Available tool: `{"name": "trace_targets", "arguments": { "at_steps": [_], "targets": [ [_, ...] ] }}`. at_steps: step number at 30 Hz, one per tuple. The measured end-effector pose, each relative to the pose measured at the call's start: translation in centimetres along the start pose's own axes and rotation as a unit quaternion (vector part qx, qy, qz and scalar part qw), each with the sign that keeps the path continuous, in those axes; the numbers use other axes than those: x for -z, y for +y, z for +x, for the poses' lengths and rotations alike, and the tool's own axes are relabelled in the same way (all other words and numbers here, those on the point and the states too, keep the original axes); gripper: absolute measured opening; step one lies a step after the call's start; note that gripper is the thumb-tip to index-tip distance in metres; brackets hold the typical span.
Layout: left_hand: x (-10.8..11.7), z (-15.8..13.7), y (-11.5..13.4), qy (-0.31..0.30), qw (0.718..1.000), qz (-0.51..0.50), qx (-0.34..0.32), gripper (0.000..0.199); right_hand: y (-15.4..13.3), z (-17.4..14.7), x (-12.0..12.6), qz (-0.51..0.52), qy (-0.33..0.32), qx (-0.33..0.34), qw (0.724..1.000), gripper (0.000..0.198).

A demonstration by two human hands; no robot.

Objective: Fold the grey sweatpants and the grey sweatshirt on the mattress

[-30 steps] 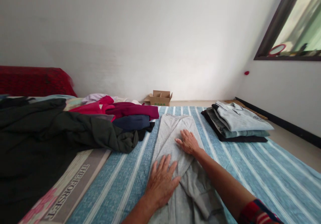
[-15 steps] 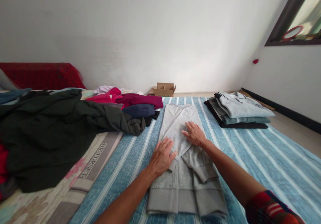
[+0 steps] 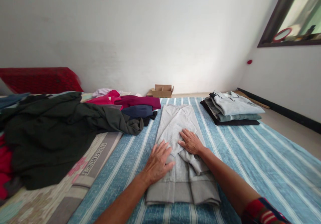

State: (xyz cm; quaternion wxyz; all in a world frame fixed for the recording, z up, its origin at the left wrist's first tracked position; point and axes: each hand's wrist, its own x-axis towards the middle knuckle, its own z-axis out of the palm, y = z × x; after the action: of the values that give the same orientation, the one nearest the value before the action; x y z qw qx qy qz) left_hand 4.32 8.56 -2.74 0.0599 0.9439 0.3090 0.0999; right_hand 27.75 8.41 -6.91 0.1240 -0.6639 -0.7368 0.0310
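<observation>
A light grey sweatshirt (image 3: 173,117) lies lengthwise on the blue striped bedsheet (image 3: 233,160), its sides and sleeves folded inward. Its darker ribbed hem (image 3: 183,192) faces me. My left hand (image 3: 158,160) rests flat on the left edge of the garment, fingers spread. On the right half, my right hand (image 3: 192,142) lies flat with its fingers stretched out, over the folded sleeve. Part of that sleeve is hidden beneath the right hand and forearm.
At the right stands a stack of folded clothes (image 3: 235,105). A dark green garment (image 3: 55,133) is spread loosely at the left, beside crumpled pink and maroon clothes (image 3: 137,101). Against the wall sits an open cardboard box (image 3: 162,92).
Both hands have slid slightly toward me over the sweatshirt, still flat. The hem sits a little higher in view, and the camera has turned slightly right.
</observation>
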Motion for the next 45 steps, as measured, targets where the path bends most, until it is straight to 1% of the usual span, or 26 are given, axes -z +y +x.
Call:
{"name": "trace_targets", "arguments": {
  "at_steps": [2,3,5,7,9,11,15,18,22,26,28,30,34,36,38,40,45],
  "targets": [
    [0.1,-0.4,0.5,0.014,1.0,0.0,-0.028,0.053,0.0,0.0,0.0,0.001,0.002,0.001,1.0,0.063],
    [0.0,-0.6,0.7,0.018,0.999,0.0,-0.033,0.053,0.0,0.0,-0.1,0.002,0.003,0.001,1.0,0.062],
    [-0.1,-0.6,0.9,0.028,0.999,0.001,-0.028,0.045,0.0,0.0,-0.2,0.003,0.005,0.001,1.0,0.061],
    [-0.3,-0.4,0.7,0.04,0.999,-0.007,-0.019,0.031,0.0,0.1,-0.3,0.005,0.008,0.002,1.0,0.06],
    [-0.4,-0.2,0.4,0.054,0.998,-0.033,-0.002,0.019,0.1,0.1,-0.3,0.007,0.01,0.003,1.0,0.059],
    [-0.4,-0.1,0.1,0.059,0.995,-0.079,0.024,0.014,0.1,0.1,-0.4,0.01,0.012,0.004,1.0,0.06],
    [0.4,0.2,-0.1,0.037,0.982,-0.169,0.079,0.018,0.2,0.0,-0.4,0.019,0.014,0.007,1.0,0.059],
    [1.2,0.4,0.1,0.007,0.975,-0.196,0.105,0.019,0.3,0.0,-0.3,0.028,0.016,0.013,0.999,0.06],
    [1.4,0.4,0.2,-0.023,0.976,-0.192,0.101,0.021,0.5,-0.2,0.5,0.039,0.017,0.03,0.999,0.061],
    [1.3,0.4,0.1,-0.018,0.975,-0.2,0.099,0.02,0.3,-1.6,1.9,0.064,0.014,0.066,0.996,0.055],
    [1.4,0.5,0.0,-0.009,0.97,-0.219,0.108,0.019,-0.2,-2.6,2.5,0.085,0.013,0.096,0.992,0.05],
    [1.6,0.7,-0.1,-0.004,0.964,-0.237,0.118,0.018,-0.9,-3.4,3.0,0.09,0.02,0.123,0.988,0.04],
    [2.1,1.2,-0.1,-0.01,0.959,-0.251,0.129,0.018,-2.6,-3.7,3.5,0.05,0.043,0.17,0.983,0.012],
    [2.2,1.3,-0.1,-0.013,0.959,-0.251,0.13,0.017,-3.3,-3.4,3.5,0.028,0.048,0.184,0.981,0.005],
    [2.2,1.4,-0.1,-0.013,0.959,-0.254,0.128,0.017,-3.8,-3.0,3.3,0.007,0.053,0.188,0.981,0.004],
    [2.3,1.3,-0.2,-0.013,0.958,-0.256,0.124,0.016,-4.0,-2.8,3.1,-0.009,0.06,0.185,0.981,0.008],
    [2.1,1.1,-0.1,-0.018,0.961,-0.246,0.121,0.019,-4.0,-2.7,2.5,-0.01,0.081,0.17,0.982,0.015]
  ]
}}
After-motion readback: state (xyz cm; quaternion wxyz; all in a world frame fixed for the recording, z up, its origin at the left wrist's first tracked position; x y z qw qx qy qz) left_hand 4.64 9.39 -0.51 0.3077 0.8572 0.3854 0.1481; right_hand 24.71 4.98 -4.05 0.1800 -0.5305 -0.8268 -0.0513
